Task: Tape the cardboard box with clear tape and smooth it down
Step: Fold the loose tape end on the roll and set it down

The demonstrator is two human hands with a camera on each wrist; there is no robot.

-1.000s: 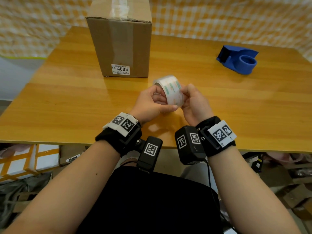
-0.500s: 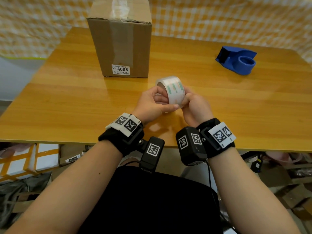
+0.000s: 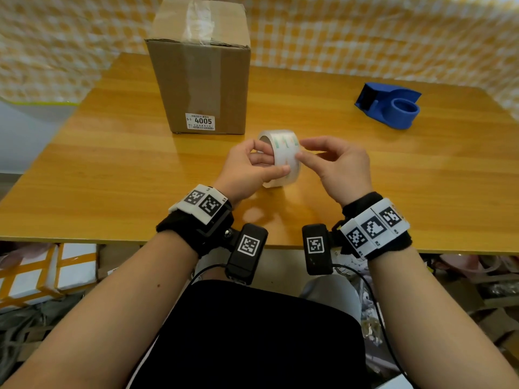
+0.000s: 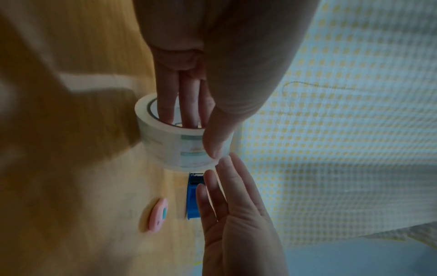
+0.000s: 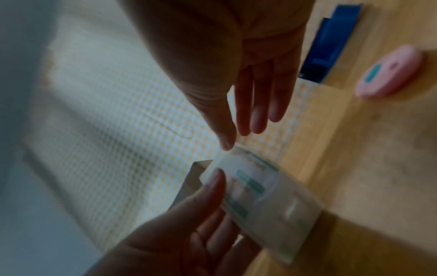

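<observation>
Surface: wooden table (image 3: 112, 164), brown cardboard box (image 3: 200, 80) standing.
My left hand (image 3: 247, 169): grips clear tape roll (image 3: 283, 158), fingers through core.
My right hand (image 3: 337, 167): fingers loosely spread, thumb touching roll.

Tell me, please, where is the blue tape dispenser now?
In the head view the blue tape dispenser stands on the far right part of the wooden table, apart from the cardboard box and beyond the right hand.

**Box upright, tape roll raised**

The brown cardboard box (image 3: 200, 80) stands upright on the counter (image 3: 112, 164), clear tape seemingly already along its top seam. The clear tape roll (image 3: 283, 155) is held on edge just in front of it.
</observation>
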